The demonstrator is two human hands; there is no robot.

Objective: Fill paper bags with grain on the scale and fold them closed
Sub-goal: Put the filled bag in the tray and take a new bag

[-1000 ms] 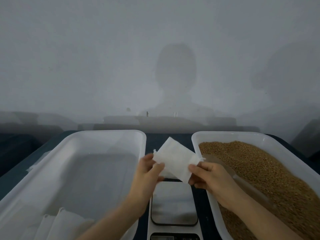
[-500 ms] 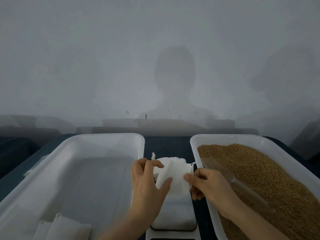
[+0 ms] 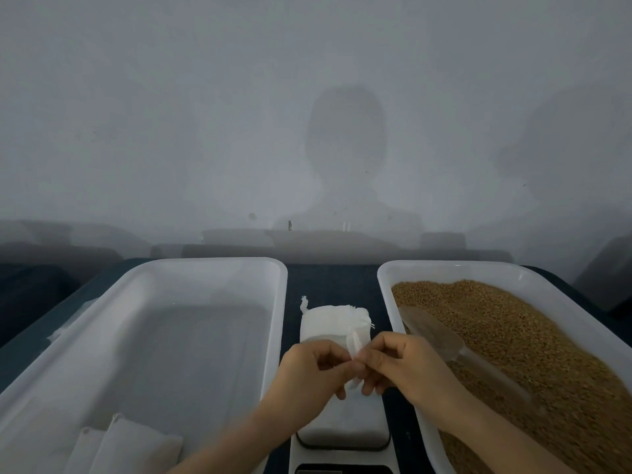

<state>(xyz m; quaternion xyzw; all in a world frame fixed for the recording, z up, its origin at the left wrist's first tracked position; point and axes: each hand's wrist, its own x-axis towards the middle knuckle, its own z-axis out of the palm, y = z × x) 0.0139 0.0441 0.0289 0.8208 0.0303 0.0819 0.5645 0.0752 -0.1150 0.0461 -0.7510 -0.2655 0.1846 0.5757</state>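
Pinching: near edge of the paper bag (image 3: 333, 323) is nipped by left hand (image 3: 304, 371) and right hand (image 3: 403, 367) above the scale (image 3: 345, 425).
Bag axis: pointed away from the grip.
Grain (image 3: 513, 336): right of the scale.

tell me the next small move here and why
Probably spread the paper bag's pinched edges apart to open it: left hand and right hand both pinch it over the scale, it looks flat, and the scoop lies unheld in the grain.
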